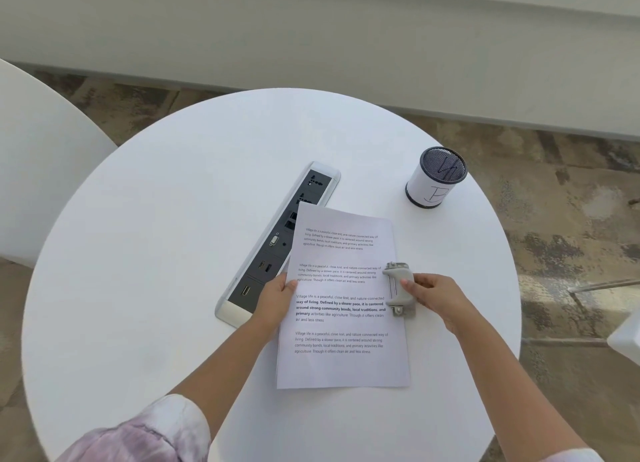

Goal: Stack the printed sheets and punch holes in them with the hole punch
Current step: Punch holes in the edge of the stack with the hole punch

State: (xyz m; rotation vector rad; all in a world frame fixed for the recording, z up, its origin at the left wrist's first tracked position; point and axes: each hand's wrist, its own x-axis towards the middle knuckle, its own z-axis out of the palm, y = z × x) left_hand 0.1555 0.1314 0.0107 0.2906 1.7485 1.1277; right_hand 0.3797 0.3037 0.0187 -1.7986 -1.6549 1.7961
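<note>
Far left I see the edge of a second white table (41,170), well apart from the work. Bottom left, a pink-and-white tie-dye sleeve (152,434) on the left arm. The round white table (166,219) carries everything. Set into its top, a long power/data socket strip (277,250) runs diagonally, its near end just beside the left hand (277,297). That hand pinches the left edge of the printed sheets (343,323), thumb on top of the paper and fingers underneath, so it is gripping the stack. The sheets look squared up as one stack, lying nearly portrait, four text blocks face up; top left corner overlaps the socket strip. I can't count how many sheets. On the right edge of the stack, about mid-height, sits the grey hole punch (399,288), mouth over the paper margin, long axis running along that edge. Right hand (438,297) is on the punch from the right side, thumb on its top, fingers curled round the outer side — grasping it. I can't tell whether the lever is pressed down. Further right and back, a mesh pen cup (435,177) wrapped in white paper marked "B", well apart from the sheets.
</note>
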